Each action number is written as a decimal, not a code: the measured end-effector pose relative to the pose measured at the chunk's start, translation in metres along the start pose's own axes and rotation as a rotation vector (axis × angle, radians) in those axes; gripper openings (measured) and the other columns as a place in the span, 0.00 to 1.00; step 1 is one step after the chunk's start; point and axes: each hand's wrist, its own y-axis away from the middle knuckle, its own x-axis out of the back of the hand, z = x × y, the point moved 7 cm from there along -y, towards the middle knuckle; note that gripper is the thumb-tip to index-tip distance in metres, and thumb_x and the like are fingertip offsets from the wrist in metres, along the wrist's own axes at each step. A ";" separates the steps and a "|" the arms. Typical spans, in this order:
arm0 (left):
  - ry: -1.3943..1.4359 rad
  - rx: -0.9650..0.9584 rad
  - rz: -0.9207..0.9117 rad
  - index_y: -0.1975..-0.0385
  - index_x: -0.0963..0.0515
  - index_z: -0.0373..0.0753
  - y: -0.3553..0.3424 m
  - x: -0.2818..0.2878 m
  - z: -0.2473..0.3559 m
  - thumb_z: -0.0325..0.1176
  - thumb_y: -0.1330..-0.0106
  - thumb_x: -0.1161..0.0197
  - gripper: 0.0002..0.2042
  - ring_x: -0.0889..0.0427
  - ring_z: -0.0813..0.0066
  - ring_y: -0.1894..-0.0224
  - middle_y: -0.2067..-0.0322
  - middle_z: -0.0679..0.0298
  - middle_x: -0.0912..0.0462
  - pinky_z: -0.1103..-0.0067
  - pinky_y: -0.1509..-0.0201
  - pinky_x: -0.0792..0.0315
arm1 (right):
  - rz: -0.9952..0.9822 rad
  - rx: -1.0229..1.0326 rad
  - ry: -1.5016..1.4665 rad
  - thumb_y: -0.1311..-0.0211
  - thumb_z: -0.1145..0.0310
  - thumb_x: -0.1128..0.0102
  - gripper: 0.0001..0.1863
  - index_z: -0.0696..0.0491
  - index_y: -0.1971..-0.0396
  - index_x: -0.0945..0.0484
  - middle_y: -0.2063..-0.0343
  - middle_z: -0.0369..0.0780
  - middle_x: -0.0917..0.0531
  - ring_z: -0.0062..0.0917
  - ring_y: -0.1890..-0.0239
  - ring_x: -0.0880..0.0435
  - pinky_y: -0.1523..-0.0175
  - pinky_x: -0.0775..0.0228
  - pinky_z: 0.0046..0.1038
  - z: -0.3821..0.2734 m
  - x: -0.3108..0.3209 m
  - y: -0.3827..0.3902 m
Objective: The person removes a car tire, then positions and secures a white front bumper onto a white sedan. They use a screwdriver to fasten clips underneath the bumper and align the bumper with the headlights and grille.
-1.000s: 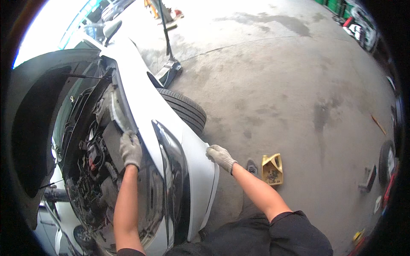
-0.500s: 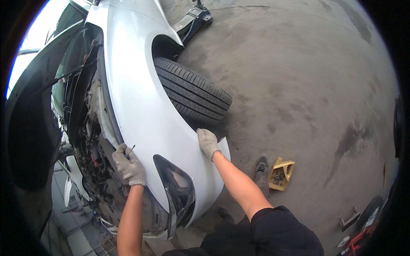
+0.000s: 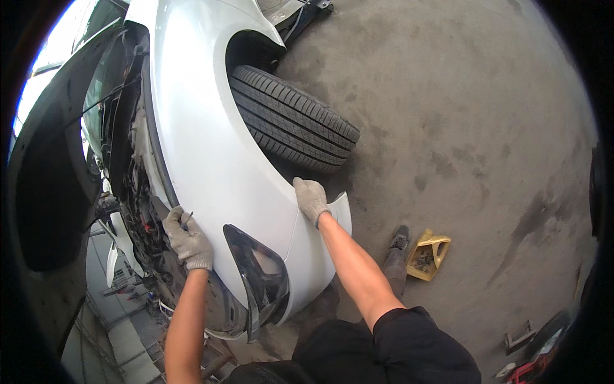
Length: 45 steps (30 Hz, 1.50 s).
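Observation:
A silver-white car front fills the left and middle, with its fender [image 3: 211, 134], dark headlight [image 3: 262, 272] and bumper corner [image 3: 320, 253]. My left hand [image 3: 187, 240], in a knitted work glove, is over the engine bay's edge beside the fender. Its fingers are closed around a small screwdriver [image 3: 187, 220]; only a short part shows. My right hand [image 3: 311, 200], gloved alike, has its fingers curled over the wheel arch edge where fender and bumper meet. Its fingertips are partly hidden behind that edge. Just beyond it a turned front tyre [image 3: 294, 118] sticks out of the arch.
The raised hood [image 3: 51, 173] stands at the far left, above the open engine bay [image 3: 137, 198]. A cut-open gold jug [image 3: 428, 255] holding small metal parts lies on the concrete floor by my shoe [image 3: 400, 238]. At the top is a floor jack [image 3: 300, 22].
My view has shifted, so the tyre sits higher and farther right. The screwdriver in my left hand now shows less of its shaft. My right hand keeps its place on the arch edge.

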 end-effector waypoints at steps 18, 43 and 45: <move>-0.063 0.034 -0.043 0.49 0.29 0.28 0.002 -0.004 -0.004 0.34 0.27 0.49 0.15 0.23 0.57 0.47 0.51 0.48 0.22 0.69 0.40 0.31 | -0.048 0.009 -0.084 0.40 0.52 0.59 0.27 0.62 0.73 0.19 0.65 0.58 0.20 0.53 0.56 0.20 0.49 0.32 0.45 0.005 0.007 0.008; -0.095 -0.024 0.018 0.51 0.26 0.31 0.003 0.001 0.005 0.34 0.29 0.48 0.14 0.22 0.51 0.50 0.53 0.48 0.23 0.66 0.44 0.29 | -0.091 0.122 -0.186 0.49 0.57 0.46 0.20 0.61 0.76 0.17 0.78 0.53 0.18 0.38 0.71 0.17 0.59 0.28 0.35 0.009 0.021 0.030; -0.105 -0.005 0.003 0.51 0.27 0.31 0.003 0.003 0.011 0.33 0.29 0.48 0.14 0.22 0.51 0.50 0.53 0.48 0.23 0.66 0.44 0.29 | -0.089 0.124 -0.187 0.49 0.57 0.45 0.20 0.61 0.76 0.17 0.78 0.52 0.18 0.38 0.71 0.17 0.59 0.28 0.34 0.009 0.021 0.033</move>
